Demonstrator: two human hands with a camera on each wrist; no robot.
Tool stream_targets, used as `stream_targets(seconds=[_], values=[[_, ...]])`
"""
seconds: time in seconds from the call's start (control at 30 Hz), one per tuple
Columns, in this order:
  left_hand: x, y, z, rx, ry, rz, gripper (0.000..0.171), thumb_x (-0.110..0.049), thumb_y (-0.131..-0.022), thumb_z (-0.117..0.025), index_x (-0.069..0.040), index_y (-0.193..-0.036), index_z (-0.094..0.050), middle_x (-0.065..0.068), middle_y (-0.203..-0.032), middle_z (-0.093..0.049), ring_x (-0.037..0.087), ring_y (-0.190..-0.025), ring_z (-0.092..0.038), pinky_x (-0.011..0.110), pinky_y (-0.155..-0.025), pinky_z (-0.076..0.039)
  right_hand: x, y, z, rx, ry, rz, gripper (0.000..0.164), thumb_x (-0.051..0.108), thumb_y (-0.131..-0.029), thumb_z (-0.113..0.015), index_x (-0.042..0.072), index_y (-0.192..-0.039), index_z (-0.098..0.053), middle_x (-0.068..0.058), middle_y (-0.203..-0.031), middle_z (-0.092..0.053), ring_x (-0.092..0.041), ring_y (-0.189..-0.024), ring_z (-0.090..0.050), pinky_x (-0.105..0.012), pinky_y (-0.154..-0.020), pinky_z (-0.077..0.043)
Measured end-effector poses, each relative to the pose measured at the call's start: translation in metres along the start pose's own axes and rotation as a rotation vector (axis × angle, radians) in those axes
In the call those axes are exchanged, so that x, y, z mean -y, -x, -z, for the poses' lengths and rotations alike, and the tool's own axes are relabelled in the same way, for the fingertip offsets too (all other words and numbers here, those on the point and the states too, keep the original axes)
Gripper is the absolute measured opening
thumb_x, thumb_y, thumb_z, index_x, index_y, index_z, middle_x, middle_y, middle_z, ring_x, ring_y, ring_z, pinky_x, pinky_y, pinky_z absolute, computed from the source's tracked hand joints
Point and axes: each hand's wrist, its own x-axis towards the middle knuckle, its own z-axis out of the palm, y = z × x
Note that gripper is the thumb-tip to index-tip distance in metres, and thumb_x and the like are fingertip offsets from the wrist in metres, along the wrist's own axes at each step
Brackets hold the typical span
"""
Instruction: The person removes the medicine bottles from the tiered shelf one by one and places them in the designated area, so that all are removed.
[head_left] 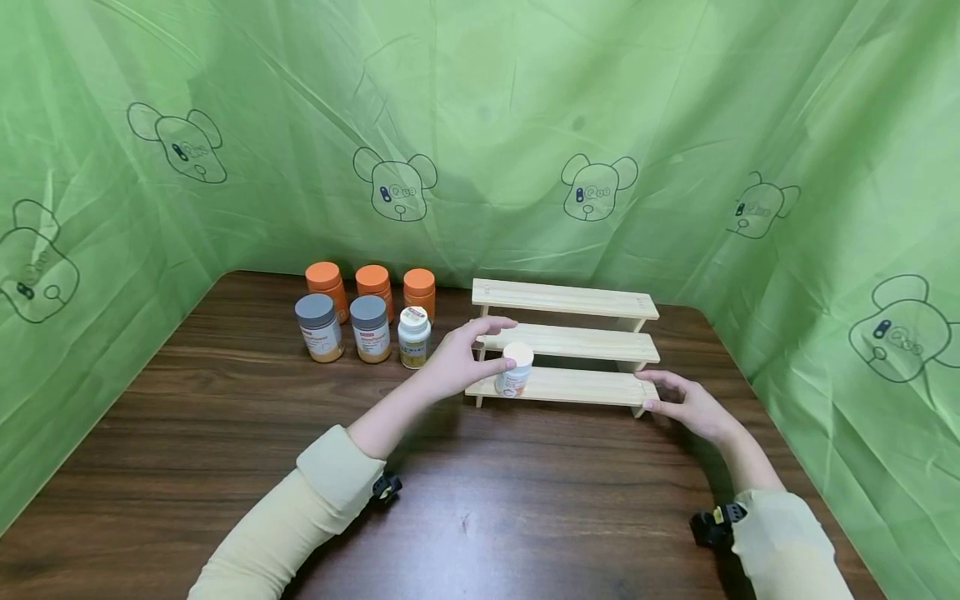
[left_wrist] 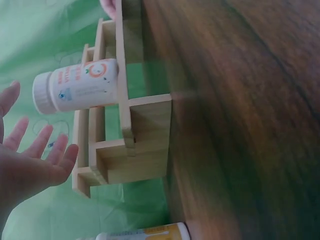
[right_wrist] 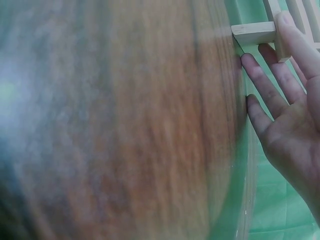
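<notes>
A white bottle [head_left: 515, 371] with an orange-printed label stands upright on the lowest tier of a three-tier wooden rack [head_left: 581, 385], near its left end. Beside it is my left hand [head_left: 457, 357], thumb and fingers spread; the left wrist view shows a gap between these fingers [left_wrist: 42, 142] and the bottle's cap [left_wrist: 44, 93]. At the rack's other end, my right hand [head_left: 693, 408] holds the corner of the lowest board between thumb and fingers. The right wrist view shows that thumb [right_wrist: 295, 37] against the board end, with the other fingers extended around it.
Left of the rack, two grey-lidded jars [head_left: 318, 327] and a white-capped bottle [head_left: 414, 337] form a front row. Behind them stand three orange bottles [head_left: 372, 283]. Green cloth [head_left: 495, 142] hangs around the back and sides of the brown wooden table [head_left: 525, 500].
</notes>
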Motion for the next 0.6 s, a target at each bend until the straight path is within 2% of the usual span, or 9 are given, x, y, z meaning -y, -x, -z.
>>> stream_targets(seconds=[0.2,0.33,0.43,0.6], values=[[0.004,0.000,-0.008,0.039,0.047,0.030,0.048,-0.024,-0.082,-0.074,-0.020,-0.127,-0.056,-0.001,-0.126,-0.059,0.021,-0.117,-0.054,0.043,-0.096,-0.046,0.000,0.000,-0.001,0.002,-0.002,-0.005,0.050,0.025,-0.090,-0.066,0.016,-0.136,-0.050,-0.012,-0.128,-0.057,-0.002,-0.106,-0.054,-0.017,-0.084,-0.043],[0.006,0.001,-0.011,0.064,0.068,0.046,0.045,-0.022,-0.082,-0.075,-0.020,-0.124,-0.058,-0.002,-0.116,-0.062,0.014,-0.108,-0.057,0.039,-0.087,-0.051,0.000,0.000,-0.001,0.007,-0.009,-0.010,0.050,0.024,-0.090,-0.065,0.016,-0.137,-0.049,-0.012,-0.129,-0.056,-0.002,-0.106,-0.054,-0.017,-0.084,-0.044],[0.007,0.001,-0.012,0.078,0.060,0.044,0.041,-0.020,-0.083,-0.074,-0.020,-0.121,-0.060,-0.002,-0.109,-0.064,0.011,-0.102,-0.057,0.033,-0.080,-0.052,0.000,0.000,-0.001,0.008,-0.017,-0.011,0.050,0.024,-0.090,-0.065,0.015,-0.137,-0.049,-0.012,-0.129,-0.055,-0.003,-0.106,-0.054,-0.018,-0.084,-0.044],[0.009,0.000,-0.011,0.078,0.009,0.033,0.036,-0.021,-0.083,-0.073,-0.022,-0.118,-0.062,-0.004,-0.108,-0.065,0.010,-0.099,-0.058,0.028,-0.077,-0.050,0.000,0.001,-0.001,0.005,-0.022,-0.010,0.050,0.023,-0.090,-0.065,0.014,-0.137,-0.049,-0.013,-0.129,-0.056,-0.003,-0.106,-0.054,-0.017,-0.084,-0.043]])
